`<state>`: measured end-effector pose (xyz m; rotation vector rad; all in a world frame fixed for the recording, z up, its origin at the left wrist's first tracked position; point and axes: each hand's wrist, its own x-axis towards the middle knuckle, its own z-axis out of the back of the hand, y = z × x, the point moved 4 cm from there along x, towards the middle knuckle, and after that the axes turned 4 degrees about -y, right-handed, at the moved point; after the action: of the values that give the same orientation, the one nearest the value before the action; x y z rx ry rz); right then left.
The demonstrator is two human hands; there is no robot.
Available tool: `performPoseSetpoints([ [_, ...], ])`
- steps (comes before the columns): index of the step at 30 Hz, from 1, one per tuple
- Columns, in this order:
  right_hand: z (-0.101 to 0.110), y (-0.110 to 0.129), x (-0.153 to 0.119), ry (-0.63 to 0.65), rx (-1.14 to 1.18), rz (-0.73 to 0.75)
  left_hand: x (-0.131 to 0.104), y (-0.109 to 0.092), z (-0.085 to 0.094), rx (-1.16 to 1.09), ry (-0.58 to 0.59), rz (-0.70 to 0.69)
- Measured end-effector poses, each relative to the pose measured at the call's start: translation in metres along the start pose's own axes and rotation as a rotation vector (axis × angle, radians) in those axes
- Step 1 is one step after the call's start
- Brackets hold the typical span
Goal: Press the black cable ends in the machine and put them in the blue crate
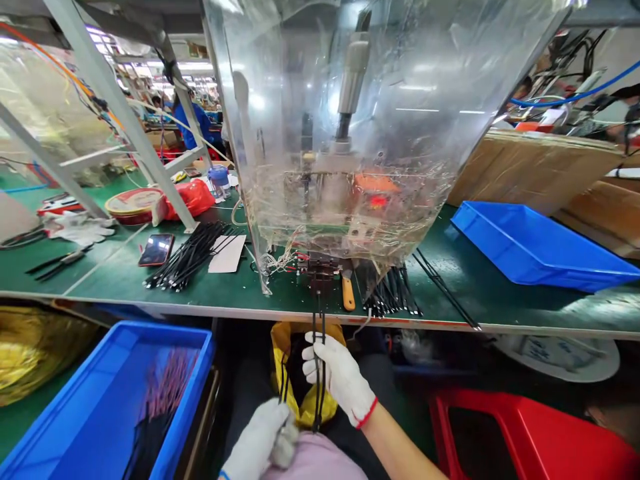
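Observation:
Both my hands wear white gloves. My right hand (336, 373) is closed around two black cables (318, 393), held upright below the table edge. Their top ends reach up to a small dark fixture (320, 267) at the front of the machine; whether they sit in it I cannot tell. Lower and to the left, my left hand (267, 437) has its fingers curled, slightly blurred, with black cable (283, 380) rising from it. Below and behind the hands hangs an open yellow bag (281, 340).
A clear plastic guard (400, 120) encloses the machine. Bundles of black cables (193, 257) lie on the green table (260, 293), beside an orange-handled tool (348, 293). A blue bin (120, 347) with wires stands lower left, a blue tray (540, 247) right, a red stool (545, 427) lower right.

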<state>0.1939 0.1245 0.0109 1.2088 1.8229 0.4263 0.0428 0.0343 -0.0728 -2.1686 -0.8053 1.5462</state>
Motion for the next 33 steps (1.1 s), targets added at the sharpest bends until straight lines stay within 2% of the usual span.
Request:
performPoseSetpoints([
  [3, -0.004, 0.017, 0.01, 0.029, 0.02, 0.002, 0.0, -0.025, -0.033, -0.283, 0.113, 0.011],
  [8, -0.022, 0.067, 0.032, 0.052, 0.016, 0.043, -0.012, -0.072, -0.086, -0.418, 0.045, 0.004],
  [10, -0.024, 0.073, 0.037, 0.065, -0.028, -0.023, -0.019, -0.085, -0.097, -0.483, 0.009, 0.016],
  [14, -0.018, 0.068, 0.039, 0.102, -0.203, -0.154, -0.03, -0.101, -0.109, -0.549, -0.021, 0.019],
  [18, -0.02, 0.072, 0.044, 0.136, -0.196, -0.116, -0.027, -0.103, -0.109, -0.55, -0.006, -0.004],
  [22, -0.026, 0.081, 0.055, 0.122, -0.137, -0.128, -0.016, -0.092, -0.097, -0.577, 0.038, -0.041],
  [28, -0.028, 0.084, 0.062, 0.169, -0.099, -0.147, -0.01, -0.077, -0.069, -0.606, -0.083, -0.04],
  [33, -0.034, 0.085, 0.061, 0.133, -0.096, -0.176, -0.009, -0.077, -0.058, -0.616, -0.174, -0.026],
])
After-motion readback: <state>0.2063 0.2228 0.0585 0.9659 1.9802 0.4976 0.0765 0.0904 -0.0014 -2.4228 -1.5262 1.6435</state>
